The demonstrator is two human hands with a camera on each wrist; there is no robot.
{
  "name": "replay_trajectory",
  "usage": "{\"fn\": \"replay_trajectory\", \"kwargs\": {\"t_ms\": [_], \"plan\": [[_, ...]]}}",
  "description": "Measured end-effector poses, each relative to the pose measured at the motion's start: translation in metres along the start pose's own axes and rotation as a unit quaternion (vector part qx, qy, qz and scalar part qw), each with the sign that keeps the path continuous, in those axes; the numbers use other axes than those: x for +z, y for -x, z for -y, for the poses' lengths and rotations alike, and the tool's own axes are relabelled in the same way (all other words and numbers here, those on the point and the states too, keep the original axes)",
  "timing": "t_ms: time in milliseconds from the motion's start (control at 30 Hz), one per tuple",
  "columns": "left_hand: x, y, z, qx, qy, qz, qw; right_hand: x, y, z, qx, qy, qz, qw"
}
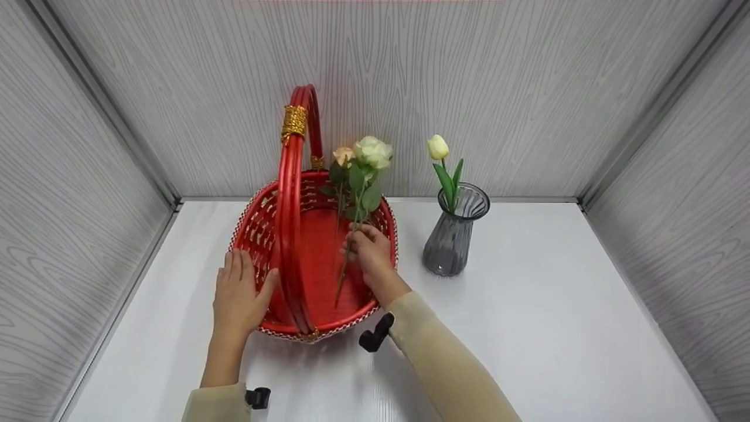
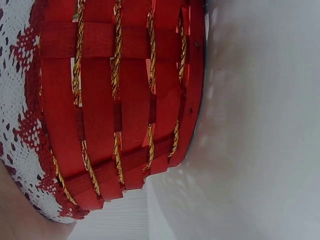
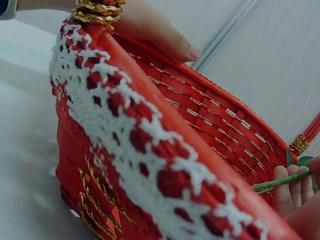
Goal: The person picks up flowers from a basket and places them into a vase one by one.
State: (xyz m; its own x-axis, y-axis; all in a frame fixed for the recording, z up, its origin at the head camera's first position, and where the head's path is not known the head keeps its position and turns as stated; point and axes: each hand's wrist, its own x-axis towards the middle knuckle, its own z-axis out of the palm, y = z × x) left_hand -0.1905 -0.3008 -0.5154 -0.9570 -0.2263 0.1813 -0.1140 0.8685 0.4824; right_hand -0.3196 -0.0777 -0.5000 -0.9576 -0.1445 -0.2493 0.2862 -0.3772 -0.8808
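A red woven basket (image 1: pixel 313 258) with a tall arched handle stands on the white table. My left hand (image 1: pixel 237 299) rests against its left rim, fingers straight and thumb over the inner side. In the left wrist view the basket's red weave (image 2: pixel 135 80) fills much of the picture. Over the basket's right half, my right hand (image 1: pixel 371 249) pinches the green stem (image 3: pixel 282 181) of a white rose (image 1: pixel 374 153). That stem slants down into the basket. Just behind the white bloom shows a peach rose (image 1: pixel 343 155); leaves partly hide its stem.
Right of the basket stands a grey ribbed glass vase (image 1: pixel 448 246), holding a pale yellow tulip (image 1: pixel 437 147). Grey wood-grain panels (image 1: pixel 498 88) enclose the table (image 1: pixel 556 305) at the back and both sides. White lace trim (image 3: pixel 120 130) runs along the basket's rim.
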Motion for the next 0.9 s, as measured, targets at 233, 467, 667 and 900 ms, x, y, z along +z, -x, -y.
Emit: {"fn": "replay_trajectory", "kwargs": {"t_ms": [233,467,667,900], "plan": [[0.0,0.0,0.002,0.005,0.001,-0.016,0.9999,0.002,-0.001,-0.003,-0.023,-0.015,0.025,0.999],[-0.001,0.002,0.002,0.004,0.002,-0.015,0.9999,0.001,0.004,0.004,-0.028,-0.03,0.043,0.998],[-0.004,0.002,0.001,0.0,0.002,-0.012,0.9999,-0.004,0.014,0.02,-0.029,-0.043,0.066,0.996],[-0.002,0.001,0.002,0.001,0.001,-0.008,1.0,-0.015,0.025,0.032,-0.036,-0.019,0.08,0.996]]}}
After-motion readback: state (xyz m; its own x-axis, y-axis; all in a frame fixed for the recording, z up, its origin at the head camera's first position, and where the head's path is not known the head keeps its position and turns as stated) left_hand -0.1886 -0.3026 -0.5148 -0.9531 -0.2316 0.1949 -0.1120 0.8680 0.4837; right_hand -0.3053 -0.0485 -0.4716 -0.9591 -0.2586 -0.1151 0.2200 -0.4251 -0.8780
